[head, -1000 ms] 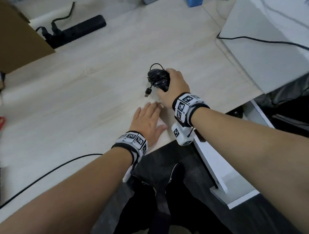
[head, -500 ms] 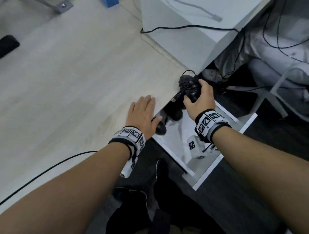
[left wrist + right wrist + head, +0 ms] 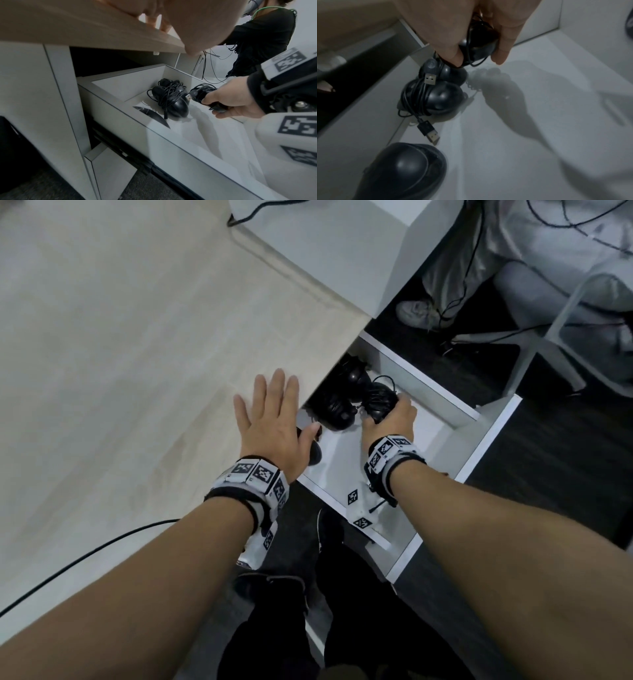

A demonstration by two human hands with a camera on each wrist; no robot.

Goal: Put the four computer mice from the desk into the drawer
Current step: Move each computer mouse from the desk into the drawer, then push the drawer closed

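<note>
Mouse in hand [image 3: 378, 402]: cable-wrapped, gripped by right hand [image 3: 394, 419] inside drawer [image 3: 431, 392]
Neighbours: other mice [image 3: 337, 402] just left
Left hand [image 3: 270, 426]: flat, fingers spread, on desk [image 3: 137, 337]

Your right hand [image 3: 390, 419] is down inside the open white drawer [image 3: 442, 402], fingers curled round a black mouse [image 3: 378, 402] with its cable wound about the body. Just beside it, toward the desk edge, two more black mice [image 3: 337, 405] lie on the drawer floor, partly tucked under the desk's front edge; a further dark mouse [image 3: 313, 451] shows below your left thumb, near the drawer's front left corner. Your left hand [image 3: 274, 422] lies flat, fingers straight and spread, on the pale wood desk [image 3: 120, 354] at its front edge, the thumb hanging over the drawer. A black cable [image 3: 85, 556] crosses the desk's near left part.
</note>
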